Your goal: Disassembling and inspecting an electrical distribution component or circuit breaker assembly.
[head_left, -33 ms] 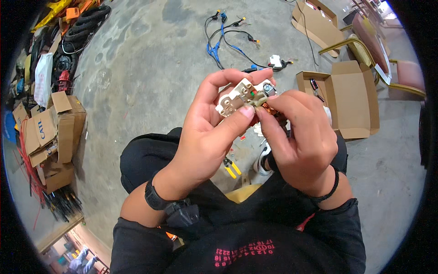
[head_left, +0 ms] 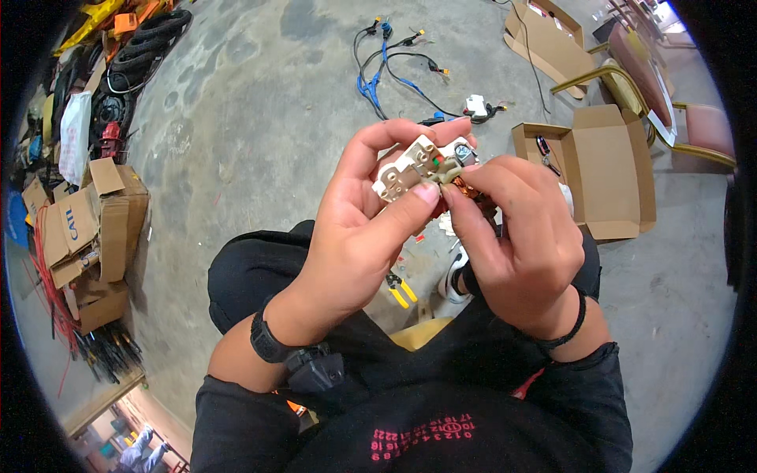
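My left hand [head_left: 343,229] cradles an opened circuit breaker [head_left: 406,169] in front of me, its fingers behind and thumb pressed on the near edge. Its white plastic housing shows a screw terminal, a small green and red spot, and copper-coloured parts inside. At its right side my right hand [head_left: 524,229] is closed, thumb and forefinger pinching at the pale inner parts. Whatever lies right between those fingertips is mostly hidden. Below the hands, yellow-handled wire strippers [head_left: 400,292] lie on the floor between my legs.
Blue and black cables [head_left: 382,75] with yellow connectors lie ahead on the concrete floor, near a white device [head_left: 475,105]. An open cardboard box [head_left: 611,173] sits to the right, by chairs [head_left: 643,75]. Cartons [head_left: 95,225] and piled materials line the left.
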A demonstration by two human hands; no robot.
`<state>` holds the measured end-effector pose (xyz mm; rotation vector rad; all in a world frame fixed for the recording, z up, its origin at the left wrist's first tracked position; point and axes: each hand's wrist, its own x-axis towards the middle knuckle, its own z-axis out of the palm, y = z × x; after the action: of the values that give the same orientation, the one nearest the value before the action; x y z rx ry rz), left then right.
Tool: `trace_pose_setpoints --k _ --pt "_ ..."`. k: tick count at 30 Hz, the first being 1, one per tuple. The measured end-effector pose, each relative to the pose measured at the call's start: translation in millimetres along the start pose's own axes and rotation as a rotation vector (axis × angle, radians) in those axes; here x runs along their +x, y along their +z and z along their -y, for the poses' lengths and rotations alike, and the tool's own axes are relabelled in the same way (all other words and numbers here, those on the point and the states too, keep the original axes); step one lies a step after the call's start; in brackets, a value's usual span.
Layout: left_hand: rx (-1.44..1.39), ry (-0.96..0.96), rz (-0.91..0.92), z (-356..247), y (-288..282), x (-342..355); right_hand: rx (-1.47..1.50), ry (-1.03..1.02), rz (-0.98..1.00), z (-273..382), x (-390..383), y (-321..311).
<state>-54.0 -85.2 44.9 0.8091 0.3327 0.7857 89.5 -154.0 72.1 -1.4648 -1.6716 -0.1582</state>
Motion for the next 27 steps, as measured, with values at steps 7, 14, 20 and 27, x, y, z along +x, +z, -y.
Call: trace_pose_setpoints --k 7,14,20,27 --pt "0.005 0.034 0.027 1.0 1.3 0.1 -0.011 0.009 0.025 1.2 0.6 -2.4" --pt "-0.025 0.041 0.046 2.3 0.9 -0.9 -0.021 -0.015 0.064 -1.5 2.4 -6.3" --pt "-0.018 0.004 0.013 3.1 3.2 0.0 -0.048 -0.045 0.091 -5.5 0.1 -7.8" --pt "0.009 -0.014 0.024 -0.4 3.8 0.5 -0.016 -0.042 0.081 -8.0 -0.8 -5.3"
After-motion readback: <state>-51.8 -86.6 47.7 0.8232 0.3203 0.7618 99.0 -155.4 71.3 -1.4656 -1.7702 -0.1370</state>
